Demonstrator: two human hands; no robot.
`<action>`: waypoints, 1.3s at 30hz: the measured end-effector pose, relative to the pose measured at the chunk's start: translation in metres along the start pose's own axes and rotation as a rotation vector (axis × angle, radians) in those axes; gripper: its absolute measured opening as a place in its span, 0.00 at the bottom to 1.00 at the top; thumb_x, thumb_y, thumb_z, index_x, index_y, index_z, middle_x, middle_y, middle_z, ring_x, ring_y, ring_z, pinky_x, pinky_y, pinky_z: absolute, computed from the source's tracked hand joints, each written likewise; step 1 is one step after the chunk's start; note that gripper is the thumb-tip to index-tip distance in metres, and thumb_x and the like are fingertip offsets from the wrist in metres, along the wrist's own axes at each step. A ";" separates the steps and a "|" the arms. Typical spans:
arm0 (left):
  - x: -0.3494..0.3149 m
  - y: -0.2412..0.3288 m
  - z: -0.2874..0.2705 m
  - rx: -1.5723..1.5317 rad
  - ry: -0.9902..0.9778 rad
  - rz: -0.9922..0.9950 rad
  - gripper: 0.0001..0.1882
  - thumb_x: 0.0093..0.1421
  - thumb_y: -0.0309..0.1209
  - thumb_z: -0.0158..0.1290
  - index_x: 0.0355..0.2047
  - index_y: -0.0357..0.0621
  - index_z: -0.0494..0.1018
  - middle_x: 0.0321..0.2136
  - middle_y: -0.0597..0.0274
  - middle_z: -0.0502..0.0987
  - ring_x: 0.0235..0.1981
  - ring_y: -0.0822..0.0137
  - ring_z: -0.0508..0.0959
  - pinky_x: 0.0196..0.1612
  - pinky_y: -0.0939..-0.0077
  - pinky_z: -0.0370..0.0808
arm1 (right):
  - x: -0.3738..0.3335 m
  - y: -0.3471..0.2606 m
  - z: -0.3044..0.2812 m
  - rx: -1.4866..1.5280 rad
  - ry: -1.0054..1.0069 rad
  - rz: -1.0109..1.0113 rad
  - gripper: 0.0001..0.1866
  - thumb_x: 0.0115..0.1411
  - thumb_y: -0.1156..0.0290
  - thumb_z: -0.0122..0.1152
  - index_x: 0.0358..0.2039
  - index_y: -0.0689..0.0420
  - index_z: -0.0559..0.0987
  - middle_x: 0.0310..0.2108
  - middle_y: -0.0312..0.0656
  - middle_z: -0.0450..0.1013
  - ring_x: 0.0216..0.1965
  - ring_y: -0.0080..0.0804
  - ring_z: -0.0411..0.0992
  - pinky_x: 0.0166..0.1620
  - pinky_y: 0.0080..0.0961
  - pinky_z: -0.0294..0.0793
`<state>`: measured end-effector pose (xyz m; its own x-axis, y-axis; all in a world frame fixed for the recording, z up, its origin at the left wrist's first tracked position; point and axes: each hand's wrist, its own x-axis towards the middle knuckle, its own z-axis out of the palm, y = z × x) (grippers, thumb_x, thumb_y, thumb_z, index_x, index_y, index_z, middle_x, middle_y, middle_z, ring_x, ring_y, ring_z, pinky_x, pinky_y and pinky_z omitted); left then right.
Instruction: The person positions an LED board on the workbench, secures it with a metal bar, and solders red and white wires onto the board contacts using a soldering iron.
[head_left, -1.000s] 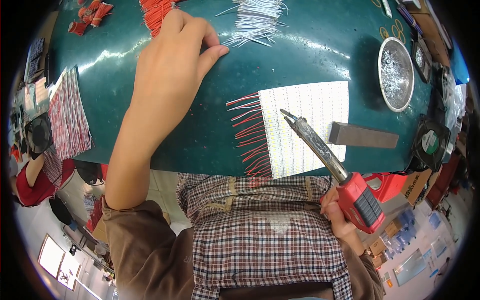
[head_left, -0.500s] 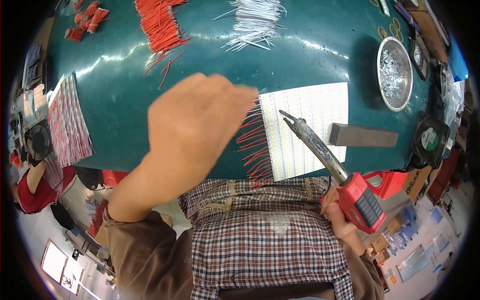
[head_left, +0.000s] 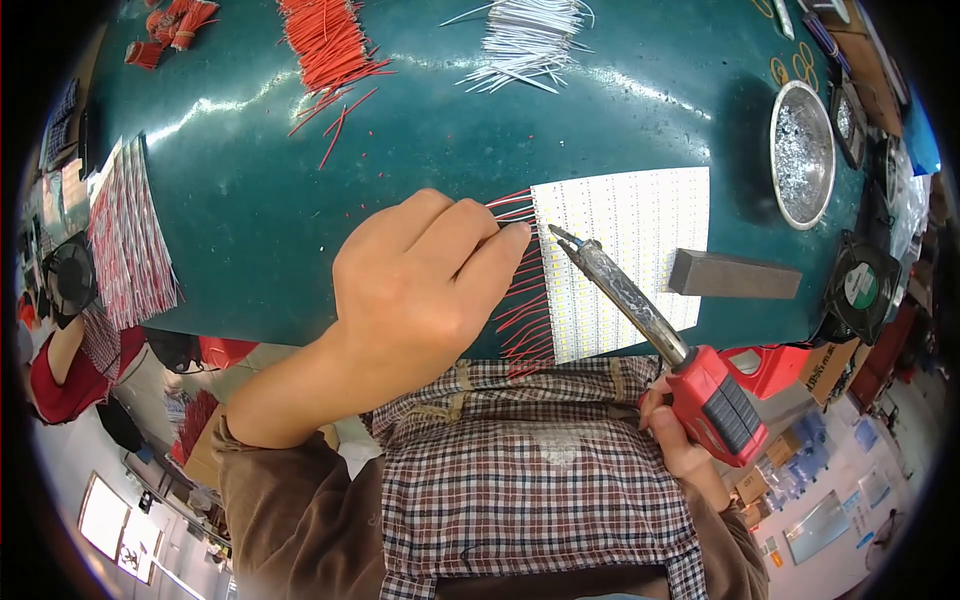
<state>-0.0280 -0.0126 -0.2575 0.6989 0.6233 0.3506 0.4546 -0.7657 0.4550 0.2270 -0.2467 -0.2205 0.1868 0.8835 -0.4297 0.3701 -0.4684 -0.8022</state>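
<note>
My left hand [head_left: 425,270] is closed in a pinch at the left edge of a white LED strip panel [head_left: 625,220]. Its fingertips hide what they hold, if anything. Thin red wires [head_left: 525,325] and a few white ones stick out from that edge, partly covered by the hand. In my right hand [head_left: 677,440], at the lower right, is a soldering iron [head_left: 640,305] with a red and black pistol-style handle. The iron's tip lies just right of my left fingertips, over the panel's left part; contact with the panel cannot be told.
A grey metal block [head_left: 735,274] rests on the panel's right side. Beyond it stand a metal bowl [head_left: 803,155] of silvery bits and a small fan [head_left: 860,285]. Red wires [head_left: 330,50] and white wires [head_left: 527,45] lie at the back; wired strips [head_left: 130,240] lie left. A co-worker's sleeve [head_left: 60,375] shows far left.
My left hand has come down and to the right, to the panel's edge. The iron's tip has shifted slightly left, nearer that edge. The view has moved a little.
</note>
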 end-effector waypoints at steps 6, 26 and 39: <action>-0.001 0.001 -0.002 0.005 0.001 0.012 0.18 0.42 0.19 0.69 0.37 0.40 0.85 0.28 0.63 0.77 0.27 0.63 0.77 0.26 0.70 0.73 | -0.001 0.002 -0.001 0.007 -0.026 -0.002 0.11 0.57 0.71 0.72 0.39 0.62 0.84 0.35 0.48 0.81 0.31 0.46 0.81 0.36 0.35 0.80; -0.003 0.001 -0.001 0.006 0.018 0.030 0.18 0.42 0.18 0.69 0.37 0.39 0.85 0.27 0.63 0.78 0.26 0.63 0.77 0.26 0.71 0.73 | 0.000 0.002 -0.002 -0.009 -0.044 0.054 0.06 0.56 0.73 0.70 0.33 0.60 0.82 0.29 0.44 0.78 0.28 0.43 0.77 0.33 0.34 0.76; 0.070 -0.044 -0.009 0.108 0.118 -0.079 0.08 0.59 0.28 0.67 0.39 0.45 0.82 0.34 0.62 0.78 0.33 0.58 0.80 0.35 0.64 0.76 | 0.005 -0.004 0.000 0.093 -0.009 0.013 0.05 0.57 0.73 0.68 0.32 0.60 0.82 0.28 0.43 0.77 0.27 0.39 0.78 0.33 0.32 0.77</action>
<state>-0.0037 0.0665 -0.2461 0.5918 0.6918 0.4138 0.5665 -0.7221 0.3970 0.2266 -0.2404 -0.2191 0.1826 0.8772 -0.4441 0.2819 -0.4794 -0.8311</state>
